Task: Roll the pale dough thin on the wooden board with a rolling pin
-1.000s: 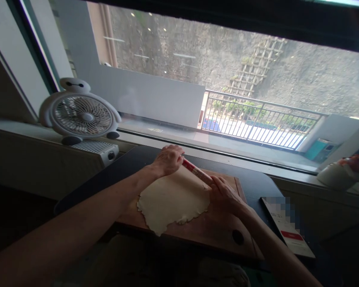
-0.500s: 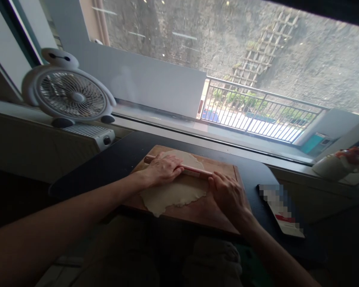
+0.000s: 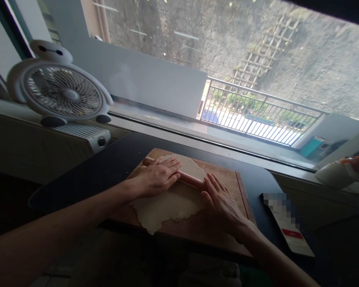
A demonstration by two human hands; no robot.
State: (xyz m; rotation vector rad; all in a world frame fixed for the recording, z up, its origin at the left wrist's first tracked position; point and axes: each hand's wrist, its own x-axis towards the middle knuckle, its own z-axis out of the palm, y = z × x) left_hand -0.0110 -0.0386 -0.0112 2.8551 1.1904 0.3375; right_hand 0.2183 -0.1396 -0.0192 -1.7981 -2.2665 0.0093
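A wooden rolling pin [image 3: 191, 179] lies slantwise across a thin, uneven sheet of pale dough [image 3: 170, 205]. Flat on the pin's left part rests my left hand [image 3: 160, 175], fingers stretched forward over it. My right hand [image 3: 221, 199] lies over the pin's right end, palm down and fingers extended; that end is hidden beneath it. Under the dough is a wooden board [image 3: 227, 175], and a ragged tip of dough reaches its near edge.
The board stands on a dark table [image 3: 107, 163] by a window. A phone [image 3: 290, 227], partly pixelated, lies to the right. On the left stands a white fan [image 3: 68, 93] shaped like a figure. A pale pot [image 3: 335, 175] sits at the sill's right.
Both hands have straightened from curled round the pin to lying flat on it. The right hand has shifted slightly left. My view has moved a little, and the board appears lower.
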